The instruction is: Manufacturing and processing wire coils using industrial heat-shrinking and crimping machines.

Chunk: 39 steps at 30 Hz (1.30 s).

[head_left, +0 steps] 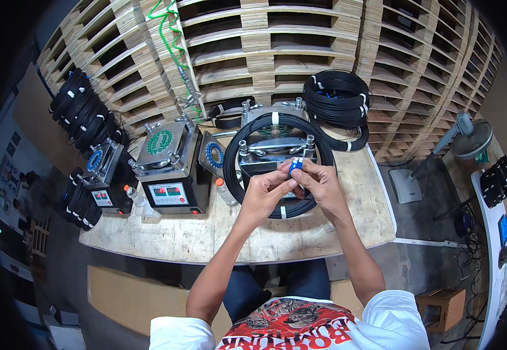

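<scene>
The left hand (267, 189) and the right hand (322, 184) meet at the fingertips, thumbs toward each other, around a small bright-blue piece with white spots (296, 167). Both seem to pinch it narrowly between thumb and forefinger. The piece lies up and to the right of the left hand, and up and to the left of the right hand; neither is clearly nearer. It is too small and too covered by fingers to tell its long axis or whether it joins anything else.

Around and behind both hands, a large round coil of black tubing bound with white bands (325, 146) encircles them in view; whether either hand touches it is hard to tell. Beyond the fingertips, seen through the coil, is a machine with a silver metal top (265, 157).

Left of the left hand, a clear bottle with an orange cap (226, 192) stands on the pale wooden counter (346, 236). Farther left is a black box-shaped machine with a green beaded ring on top (194, 189).
</scene>
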Available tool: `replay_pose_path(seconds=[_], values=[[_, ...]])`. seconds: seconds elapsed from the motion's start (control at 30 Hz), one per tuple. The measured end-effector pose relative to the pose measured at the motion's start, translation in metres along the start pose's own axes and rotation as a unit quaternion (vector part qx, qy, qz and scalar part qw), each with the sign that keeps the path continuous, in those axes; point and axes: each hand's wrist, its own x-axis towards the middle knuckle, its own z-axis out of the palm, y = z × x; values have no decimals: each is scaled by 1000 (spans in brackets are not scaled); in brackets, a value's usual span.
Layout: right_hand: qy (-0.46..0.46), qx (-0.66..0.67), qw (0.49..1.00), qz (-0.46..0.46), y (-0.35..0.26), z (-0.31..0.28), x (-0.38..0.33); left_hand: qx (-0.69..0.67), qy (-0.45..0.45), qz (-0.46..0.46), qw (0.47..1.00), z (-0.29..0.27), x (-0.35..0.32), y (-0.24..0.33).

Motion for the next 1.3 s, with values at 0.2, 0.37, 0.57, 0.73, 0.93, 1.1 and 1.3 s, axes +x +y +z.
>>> replay_pose_path(seconds=[0.2, 0.37, 0.57, 0.73, 0.93, 1.1, 1.3], values=[[53, -3, 997, -55, 13, 6, -8, -51, 179, 89, 978, 2, 2, -5], [42, 61, 997, -24, 24, 9, -13, 28, 98, 54, 993, 15, 9, 32], [43, 76, 996, -12, 24, 12, -16, 45, 95, 83, 991, 8, 13, 22], [61, 29, 998, -7, 35, 10, -15, 81, 130, 67, 986, 14, 11, 21], [54, 7, 998, 25, 37, 15, -22, 8, 281, 52, 958, 17, 13, 14], [60, 54, 997, 15, 31, 15, -19, 92, 172, 63, 979, 10, 9, 17], [37, 37, 998, 19, 30, 14, -19, 179, 106, 53, 977, -2, 11, 37]])
